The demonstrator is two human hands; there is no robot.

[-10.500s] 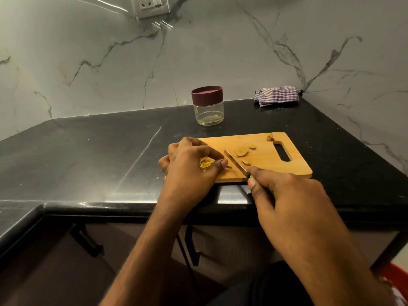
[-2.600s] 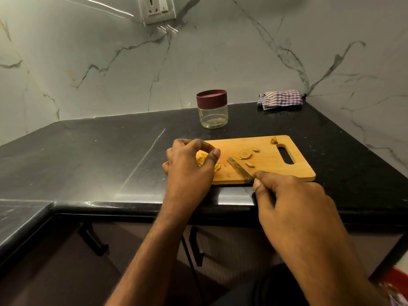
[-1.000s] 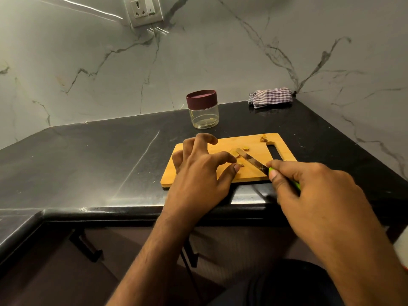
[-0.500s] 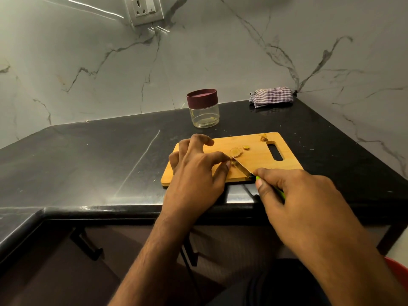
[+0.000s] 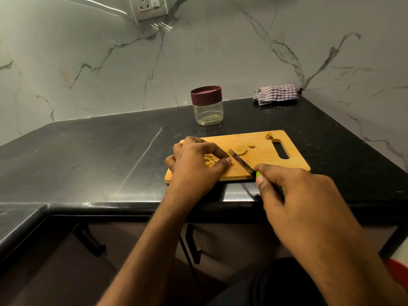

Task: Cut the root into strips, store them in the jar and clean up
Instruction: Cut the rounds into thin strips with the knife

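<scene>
Since earlier, knife (image 5: 240, 161) is sliding toward left hand (image 5: 195, 164), which is pinching strips (image 5: 209, 161) steady; right hand (image 5: 293, 195) is gripping the handle.

The left hand (image 5: 194, 164) curls over yellow root strips (image 5: 209, 161) on the cutting board (image 5: 260, 157). The right hand (image 5: 295, 195) holds the knife (image 5: 241, 161), blade resting beside a root slice (image 5: 240, 149). The lidded jar (image 5: 207, 108) stands behind on the desk (image 5: 88, 151).
</scene>
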